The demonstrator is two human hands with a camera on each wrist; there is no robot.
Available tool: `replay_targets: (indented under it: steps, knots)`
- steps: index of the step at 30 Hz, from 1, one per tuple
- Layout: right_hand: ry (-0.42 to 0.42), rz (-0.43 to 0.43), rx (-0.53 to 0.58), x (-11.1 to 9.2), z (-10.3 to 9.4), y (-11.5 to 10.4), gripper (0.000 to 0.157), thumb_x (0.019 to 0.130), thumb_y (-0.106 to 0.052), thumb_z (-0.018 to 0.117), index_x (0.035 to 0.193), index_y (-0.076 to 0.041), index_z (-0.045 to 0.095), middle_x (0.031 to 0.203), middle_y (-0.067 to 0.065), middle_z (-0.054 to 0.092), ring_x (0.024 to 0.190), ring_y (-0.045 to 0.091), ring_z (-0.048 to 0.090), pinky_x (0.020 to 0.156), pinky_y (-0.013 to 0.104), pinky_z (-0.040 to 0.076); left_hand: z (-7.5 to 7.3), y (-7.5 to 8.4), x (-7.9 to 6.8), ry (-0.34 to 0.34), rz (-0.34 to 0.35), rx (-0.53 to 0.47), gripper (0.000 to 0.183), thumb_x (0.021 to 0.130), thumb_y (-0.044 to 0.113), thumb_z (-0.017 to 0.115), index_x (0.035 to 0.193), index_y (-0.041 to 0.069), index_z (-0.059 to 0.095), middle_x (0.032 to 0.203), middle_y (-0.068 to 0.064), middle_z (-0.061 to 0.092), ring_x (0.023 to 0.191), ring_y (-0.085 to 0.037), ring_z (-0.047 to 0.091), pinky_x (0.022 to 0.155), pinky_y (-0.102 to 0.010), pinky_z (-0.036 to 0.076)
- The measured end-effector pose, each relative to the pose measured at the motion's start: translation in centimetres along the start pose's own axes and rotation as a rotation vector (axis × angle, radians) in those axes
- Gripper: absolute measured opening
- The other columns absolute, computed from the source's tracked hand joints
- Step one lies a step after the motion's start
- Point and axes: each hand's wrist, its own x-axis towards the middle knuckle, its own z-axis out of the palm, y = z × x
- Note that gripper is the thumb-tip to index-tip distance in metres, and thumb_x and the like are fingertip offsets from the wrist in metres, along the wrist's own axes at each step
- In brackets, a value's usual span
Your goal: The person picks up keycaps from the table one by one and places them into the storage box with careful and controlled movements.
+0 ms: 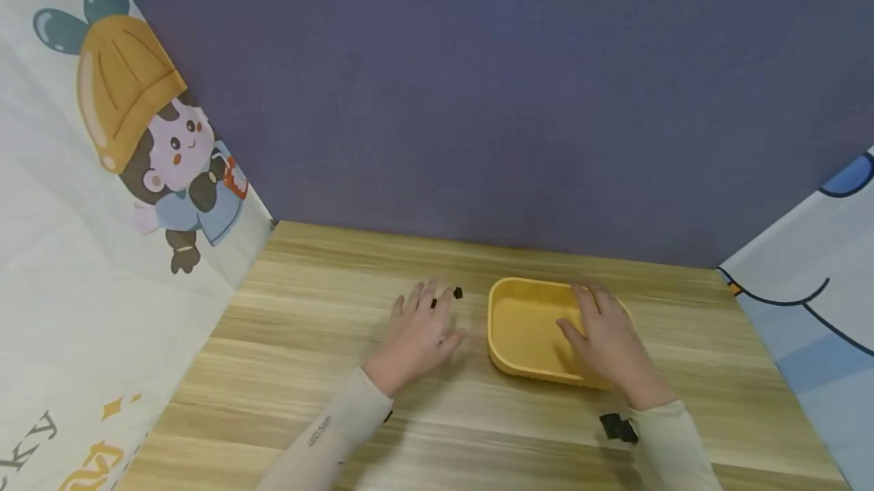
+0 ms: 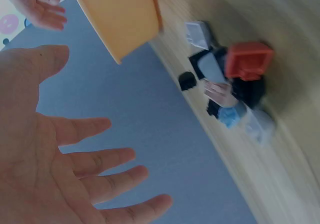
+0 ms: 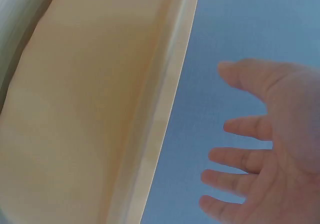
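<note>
My left hand (image 1: 418, 335) hovers palm down over the table, its fingers spread and straight, with nothing in them. Below it, the left wrist view shows a heap of small plastic pieces: a red piece (image 2: 248, 60), a light blue piece (image 2: 231, 115), a grey piece (image 2: 198, 34) and several black ones. One black piece (image 2: 187, 81) lies slightly apart. My right hand (image 1: 611, 339) is above the right side of a yellow tray (image 1: 536, 309), fingers extended and holding nothing. The tray's inside is partly hidden by that hand.
Beside the right wrist a dark object (image 1: 618, 428) rests on the wooden table (image 1: 703, 369). A blue-grey panel (image 1: 478, 96) stands behind the table. Printed white cloth (image 1: 61, 309) hangs at the left, and another cloth (image 1: 806, 271) at the right.
</note>
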Motion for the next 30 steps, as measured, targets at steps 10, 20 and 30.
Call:
replay_targets:
  steps: [10,20,30]
  knots:
    - [0.064,0.055,0.005,-1.1,-0.8,3.8,0.049,0.092,-0.003,0.069,0.130,0.020,0.048,0.123,0.041,0.050,0.110,0.057,0.050,0.088,0.066,0.045,0.1,-2.5,-1.2,0.039,-0.027,-0.047,0.065,0.100,0.046,0.057,0.148,0.005,0.045,0.149,-0.024,0.042,0.135,-0.042,0.042,0.099,-0.060,0.044]
    - [0.115,0.221,0.004,-2.0,-0.2,5.9,0.030,0.089,0.006,0.064,0.114,0.020,0.057,0.103,0.040,0.055,0.093,0.054,0.056,0.076,0.063,0.049,0.7,-5.4,-2.1,0.079,-0.014,-0.033,0.050,0.094,0.020,0.072,0.137,-0.001,0.055,0.132,-0.023,0.058,0.116,-0.041,0.058,0.091,-0.049,0.054]
    - [0.019,0.315,-0.009,-2.0,0.0,6.2,0.027,0.090,0.007,0.062,0.112,0.021,0.055,0.096,0.036,0.054,0.083,0.045,0.057,0.071,0.058,0.052,1.6,-6.8,-2.6,0.054,-0.043,-0.111,0.034,0.089,0.011,0.074,0.119,-0.002,0.066,0.110,-0.020,0.067,0.094,-0.033,0.066,0.082,-0.042,0.057]
